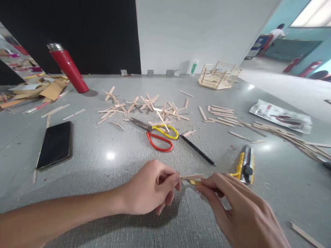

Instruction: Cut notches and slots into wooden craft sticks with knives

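Note:
My left hand [152, 187] is closed, thumb and fingers pinching one end of a short wooden craft stick [192, 177] just above the table. From the other side, my right hand [235, 203] is closed on a small yellow tool with a thin dark tip [193, 182]. That tip lies along the stick, close to the left fingertips; most of the tool is hidden in the right hand. Beyond the hands lie scissors [159, 147] with one red and one yellow handle, and a black pen-like stick [196, 148]. A yellow box cutter [247, 165] rests past the right hand.
Crossed craft sticks [147, 103] lie mid-table, with loose sticks [222, 112] to the right. A phone [55, 144], a red flask [68, 69] and cardboard scraps [53, 89] are left. A stick frame [218, 77] and a white packet [281, 117] stand right. A person [277, 33] sits far off.

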Available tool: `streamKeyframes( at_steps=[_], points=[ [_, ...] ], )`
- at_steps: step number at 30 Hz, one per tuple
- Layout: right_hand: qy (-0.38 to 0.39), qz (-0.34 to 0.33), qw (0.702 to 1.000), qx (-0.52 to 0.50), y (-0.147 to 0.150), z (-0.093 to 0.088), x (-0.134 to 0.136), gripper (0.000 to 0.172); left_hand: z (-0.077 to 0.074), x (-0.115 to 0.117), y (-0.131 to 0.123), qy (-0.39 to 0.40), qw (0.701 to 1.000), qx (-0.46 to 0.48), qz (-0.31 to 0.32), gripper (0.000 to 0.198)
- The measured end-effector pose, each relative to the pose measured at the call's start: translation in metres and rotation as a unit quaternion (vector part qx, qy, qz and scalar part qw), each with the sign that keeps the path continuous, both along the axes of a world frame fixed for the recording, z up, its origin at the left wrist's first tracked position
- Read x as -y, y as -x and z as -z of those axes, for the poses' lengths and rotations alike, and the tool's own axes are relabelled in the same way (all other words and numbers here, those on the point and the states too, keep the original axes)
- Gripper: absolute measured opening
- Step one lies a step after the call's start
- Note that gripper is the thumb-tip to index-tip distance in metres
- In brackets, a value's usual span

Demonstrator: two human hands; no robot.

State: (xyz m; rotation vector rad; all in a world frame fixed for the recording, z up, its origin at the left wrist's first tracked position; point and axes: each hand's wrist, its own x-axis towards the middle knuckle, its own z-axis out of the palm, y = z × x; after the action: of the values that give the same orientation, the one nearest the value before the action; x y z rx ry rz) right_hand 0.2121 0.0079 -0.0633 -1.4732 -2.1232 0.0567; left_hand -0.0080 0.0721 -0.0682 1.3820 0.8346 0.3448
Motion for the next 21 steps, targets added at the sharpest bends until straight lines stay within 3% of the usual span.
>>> streamKeyframes(
  at_steps=[15,18,21],
  points=[
    [0.025,0.013,1.0,-0.013,0.0005,0.0022,-0.0016,0.03,-0.0004,0.0006,-0.0003,0.003,1.0,0.004,0.002,0.037],
    [0.007,-0.017,1.0,0.025,-0.0002,-0.0004,-0.0046,0.028,0.0004,0.0002,-0.0006,-0.004,1.0,0.003,-0.005,0.036],
    [-0.061,-0.085,0.987,0.119,-0.0066,-0.0073,-0.0067,0.026,0.0029,-0.0004,-0.0008,-0.015,1.0,-0.013,-0.01,0.032]
  ],
)
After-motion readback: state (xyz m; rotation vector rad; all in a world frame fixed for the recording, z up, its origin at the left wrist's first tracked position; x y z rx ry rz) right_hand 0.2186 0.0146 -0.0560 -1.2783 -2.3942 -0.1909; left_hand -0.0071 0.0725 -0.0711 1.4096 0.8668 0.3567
